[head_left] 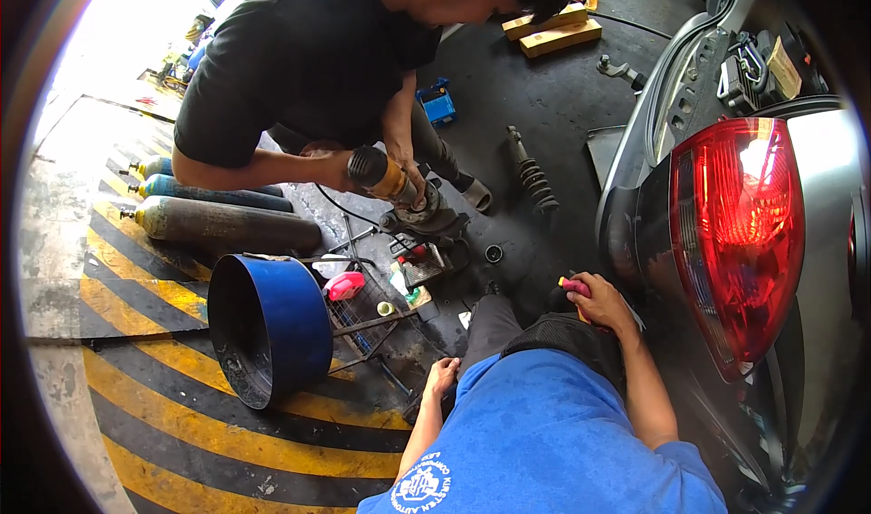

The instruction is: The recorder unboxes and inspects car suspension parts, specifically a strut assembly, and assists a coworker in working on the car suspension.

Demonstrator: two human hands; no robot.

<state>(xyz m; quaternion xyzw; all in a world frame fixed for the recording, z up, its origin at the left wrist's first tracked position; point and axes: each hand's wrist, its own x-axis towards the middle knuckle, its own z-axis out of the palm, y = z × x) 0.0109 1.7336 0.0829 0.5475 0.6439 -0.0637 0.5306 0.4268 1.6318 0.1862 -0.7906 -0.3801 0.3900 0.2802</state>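
Observation:
Beside the car, my right hand [594, 301] grips a small red-and-yellow tool [574, 287] by my right thigh. My left hand [442, 373] hangs by my left leg with its fingers curled; what they hold, if anything, is hidden. Across from me a co-worker [308, 69] bends over, both hands on a yellow-and-black power tool [390, 180] set against a metal assembly [431, 210]. A small black ring [494, 254] lies on the floor between us, and a strut with a coil spring [533, 176] lies further back.
The car's red taillight [744, 233] is close at my right. At left stand a blue drum [281, 323] and a wire rack [358, 319]; several gas cylinders [227, 224] lie on the striped floor [181, 396]. Wooden blocks [558, 38] and a blue case [438, 106] are behind.

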